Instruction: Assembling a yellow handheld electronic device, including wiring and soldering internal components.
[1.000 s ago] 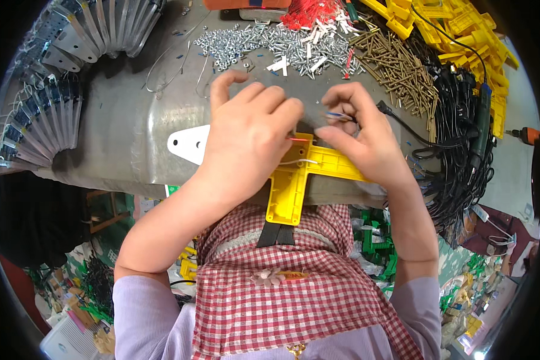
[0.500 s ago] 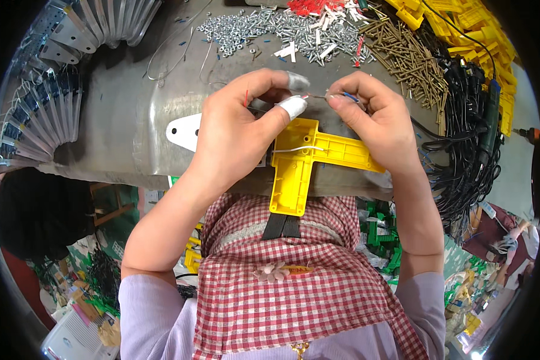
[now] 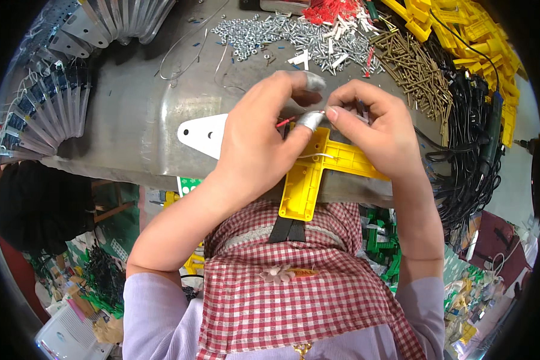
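A grey metal workbench [image 3: 132,120] crowded with silver screws [image 3: 270,33], brass screws [image 3: 411,63] and black cables [image 3: 474,138]. Bare sheet lies only at the near edge. Both the left hand [image 3: 261,135] and right hand [image 3: 372,123] pinch a thin wire [image 3: 288,121] over a yellow plastic T-piece [image 3: 312,174].

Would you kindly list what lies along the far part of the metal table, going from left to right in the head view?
Fanned metal brackets → pile of silver screws → red pieces → brass-coloured screws → black cables → yellow plastic parts.

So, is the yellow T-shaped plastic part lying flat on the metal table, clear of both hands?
No: the yellow T-shaped part is lifted at the table edge, with the left hand and right hand on its top.
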Available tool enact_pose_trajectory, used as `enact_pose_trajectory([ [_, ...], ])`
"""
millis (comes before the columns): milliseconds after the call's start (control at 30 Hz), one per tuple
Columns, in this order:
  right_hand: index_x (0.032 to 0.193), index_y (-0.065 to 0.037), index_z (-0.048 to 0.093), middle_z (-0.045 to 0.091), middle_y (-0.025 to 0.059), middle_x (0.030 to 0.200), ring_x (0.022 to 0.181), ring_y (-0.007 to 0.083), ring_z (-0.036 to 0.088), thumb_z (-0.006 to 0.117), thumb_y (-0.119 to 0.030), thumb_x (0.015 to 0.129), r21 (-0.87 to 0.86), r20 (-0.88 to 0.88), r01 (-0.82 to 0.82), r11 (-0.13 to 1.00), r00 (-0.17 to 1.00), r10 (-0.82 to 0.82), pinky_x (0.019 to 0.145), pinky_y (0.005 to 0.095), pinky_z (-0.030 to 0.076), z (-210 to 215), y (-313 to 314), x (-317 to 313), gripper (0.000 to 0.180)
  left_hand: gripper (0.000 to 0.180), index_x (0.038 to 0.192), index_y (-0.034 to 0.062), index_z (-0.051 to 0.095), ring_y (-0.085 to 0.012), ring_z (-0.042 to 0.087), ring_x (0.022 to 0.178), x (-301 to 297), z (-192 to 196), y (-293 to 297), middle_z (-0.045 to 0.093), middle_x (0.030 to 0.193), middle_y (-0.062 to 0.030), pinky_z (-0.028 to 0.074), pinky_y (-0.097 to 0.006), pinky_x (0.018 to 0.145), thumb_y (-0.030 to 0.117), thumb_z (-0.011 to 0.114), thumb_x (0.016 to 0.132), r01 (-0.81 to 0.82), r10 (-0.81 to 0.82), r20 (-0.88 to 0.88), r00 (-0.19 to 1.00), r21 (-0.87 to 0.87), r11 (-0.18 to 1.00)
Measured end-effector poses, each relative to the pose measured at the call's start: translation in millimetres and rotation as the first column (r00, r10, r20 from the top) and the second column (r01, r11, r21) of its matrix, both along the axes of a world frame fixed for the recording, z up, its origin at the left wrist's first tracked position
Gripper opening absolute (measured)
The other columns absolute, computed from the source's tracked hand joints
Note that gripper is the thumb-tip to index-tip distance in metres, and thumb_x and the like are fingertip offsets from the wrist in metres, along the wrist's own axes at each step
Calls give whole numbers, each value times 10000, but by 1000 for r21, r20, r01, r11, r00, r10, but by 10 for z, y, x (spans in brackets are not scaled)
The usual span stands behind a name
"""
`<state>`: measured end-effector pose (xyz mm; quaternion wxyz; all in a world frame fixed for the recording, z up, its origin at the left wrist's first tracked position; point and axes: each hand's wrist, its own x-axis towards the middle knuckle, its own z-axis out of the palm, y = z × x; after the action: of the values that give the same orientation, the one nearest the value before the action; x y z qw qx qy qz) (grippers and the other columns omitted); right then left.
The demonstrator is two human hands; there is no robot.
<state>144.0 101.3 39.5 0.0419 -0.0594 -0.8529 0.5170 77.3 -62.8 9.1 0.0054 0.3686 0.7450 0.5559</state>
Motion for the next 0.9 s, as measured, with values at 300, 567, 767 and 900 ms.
enact_pose_trajectory([
  [300,907,3,580,571,12,711,673,56,515,605,-124,804,-514,251,19,858,959,130,612,213,415,-98,21,-55,166,513,1016,53,564,-281,598,776,-13,-7,3,607,842,-91,484,-345,682,-101,654,535,-10,37,-486,873,59,998],
  [567,924,-10,550,597,95,725,600,128,559,606,-118,816,167,98,-41,985,995,25,527,305,423,269,29,25,163,485,1133,22,506,-144,579,767,-108,160,-43,584,794,-38,468,-294,754,-69,622,670,215,-211,177,961,-6,977],
  [767,930,-28,570,602,126,786,750,303,604,602,-34,795,367,-218,-144,919,947,235,661,369,473,46,10,15,139,577,1263,16,316,-128,544,881,-177,128,-62,571,916,-79,438,-280,816,-35,596,761,274,-299,520,800,128,953],
  [900,818,-13,589,584,108,753,694,247,598,606,-63,804,333,-182,-160,929,956,230,635,334,468,62,17,-12,55,566,1258,20,330,-115,546,865,-109,69,-69,575,899,-68,443,-274,783,-36,590,759,232,-285,541,792,165,959],
])
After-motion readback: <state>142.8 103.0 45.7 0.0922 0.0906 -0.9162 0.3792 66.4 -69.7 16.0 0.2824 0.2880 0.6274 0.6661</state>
